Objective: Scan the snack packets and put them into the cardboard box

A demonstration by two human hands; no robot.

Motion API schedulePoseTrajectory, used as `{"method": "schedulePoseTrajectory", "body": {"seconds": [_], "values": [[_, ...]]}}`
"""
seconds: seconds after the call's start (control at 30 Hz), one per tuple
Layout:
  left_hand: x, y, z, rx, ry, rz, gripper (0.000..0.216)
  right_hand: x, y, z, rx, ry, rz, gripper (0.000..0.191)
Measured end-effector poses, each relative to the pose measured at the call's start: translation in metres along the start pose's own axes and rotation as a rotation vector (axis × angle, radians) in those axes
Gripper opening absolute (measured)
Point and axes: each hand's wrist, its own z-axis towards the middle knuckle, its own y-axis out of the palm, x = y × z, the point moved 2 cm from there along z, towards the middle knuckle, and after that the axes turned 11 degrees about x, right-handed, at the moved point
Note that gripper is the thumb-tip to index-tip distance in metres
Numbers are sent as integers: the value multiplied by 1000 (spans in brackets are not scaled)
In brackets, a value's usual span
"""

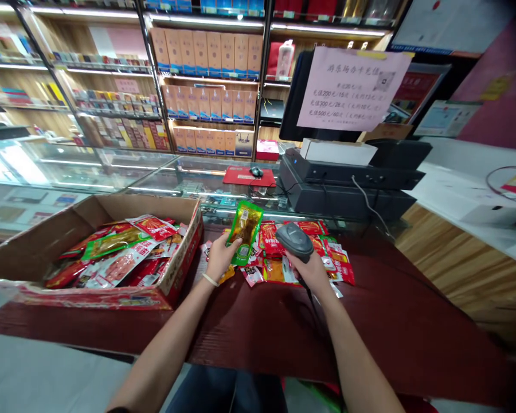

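In my left hand [222, 255] is a green and gold snack packet [246, 229], held upright with a white barcode label facing me. My right hand [313, 272] grips a dark grey barcode scanner [294, 240], its head close to the packet on the right. A cord hangs down from the scanner's handle. Under and behind both hands lies a spread of red, white and orange snack packets [274, 269] on the dark red counter [387, 321]. The scanner and my right hand hide some of these packets.
On the left stands an open cardboard box [172, 287] with many packets inside. A monitor [296, 94] bearing a paper sign [352, 86] rises above a black cash register [327, 192]. A mouse [256, 171] rests on a red mat [234, 176] on the glass display case [155, 180].
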Motion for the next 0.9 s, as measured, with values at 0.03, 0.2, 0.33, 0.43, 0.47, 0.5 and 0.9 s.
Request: {"method": "schedulePoseTrajectory", "body": {"seconds": [0.03, 0.2, 0.33, 0.43, 0.47, 0.5, 0.9], "values": [[11, -2, -4, 33, 5, -27, 33, -1, -1, 0, 7, 10, 3, 37], [84, -43, -20, 91, 189, -1, 31, -2, -5, 2, 61, 39, 9, 46], [133, -105, -13, 234, 484, 297, 31, 0, -4, 2, 63, 44, 45, 48], [138, -157, 8, 378, 594, 562, 33, 2, -3, 2, 57, 40, 10, 48], [132, -173, 17, 410, 594, 660, 34, 3, -3, 2, 63, 39, 9, 48], [124, -189, 26, 440, 575, 757, 36, 4, -3, 2, 62, 38, 5, 48], [27, -241, 60, 189, 350, 968, 33, 11, -3, 5, 74, 44, 56, 46]]}}
